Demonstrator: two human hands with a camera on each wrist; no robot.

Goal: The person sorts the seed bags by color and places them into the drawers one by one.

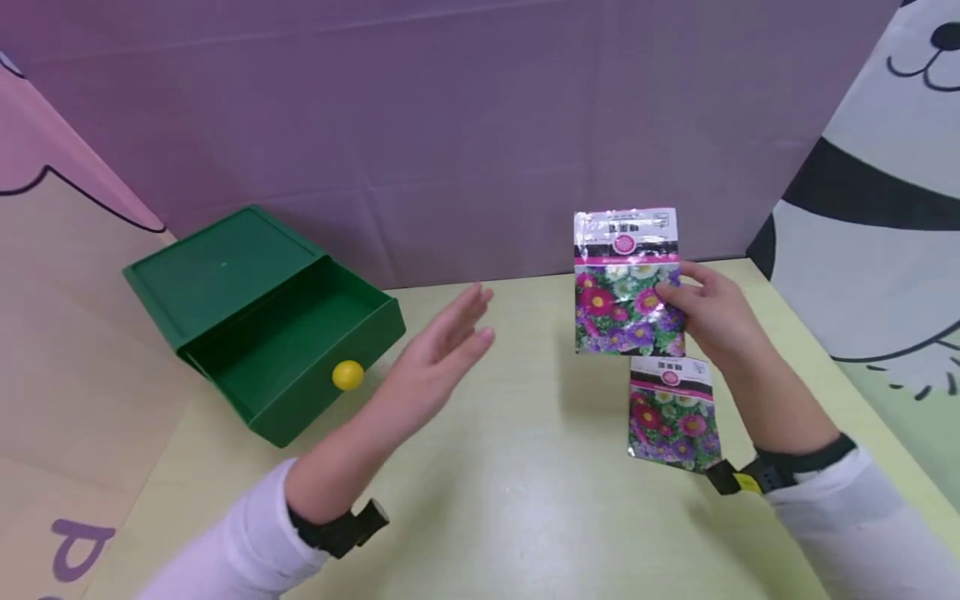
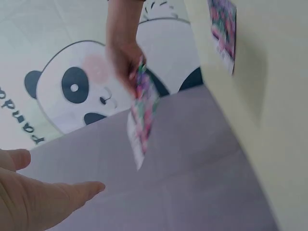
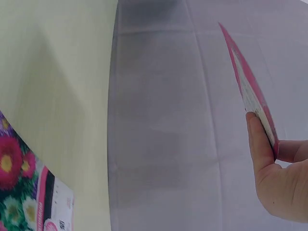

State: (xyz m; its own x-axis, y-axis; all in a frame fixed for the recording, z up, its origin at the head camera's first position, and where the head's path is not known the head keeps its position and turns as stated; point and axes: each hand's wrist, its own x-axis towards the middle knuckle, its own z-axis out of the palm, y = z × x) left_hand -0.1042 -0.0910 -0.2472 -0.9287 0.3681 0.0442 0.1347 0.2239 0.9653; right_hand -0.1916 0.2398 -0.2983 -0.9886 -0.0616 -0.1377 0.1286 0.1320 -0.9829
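Note:
My right hand (image 1: 716, 312) pinches a flower seed packet (image 1: 626, 283) by its right edge, thumb in front, holding it up above the table. The right wrist view shows this packet (image 3: 252, 91) nearly edge-on, between thumb and fingers. A second seed packet (image 1: 672, 417) with the same flower print lies on the table below it. My left hand (image 1: 431, 367) is raised in the air with its fingers extended, holding nothing, to the right of a green box (image 1: 225, 275). The box's drawer (image 1: 322, 383), with a yellow round knob (image 1: 347, 375), is pulled out and shows a bare inside.
The pale table (image 1: 510, 483) ends at a purple-grey cloth backdrop (image 1: 465, 142). A panda-print cloth (image 1: 885, 192) hangs at the right, and a pink and beige printed cloth (image 1: 67, 292) at the left. The green box stands at the table's back left.

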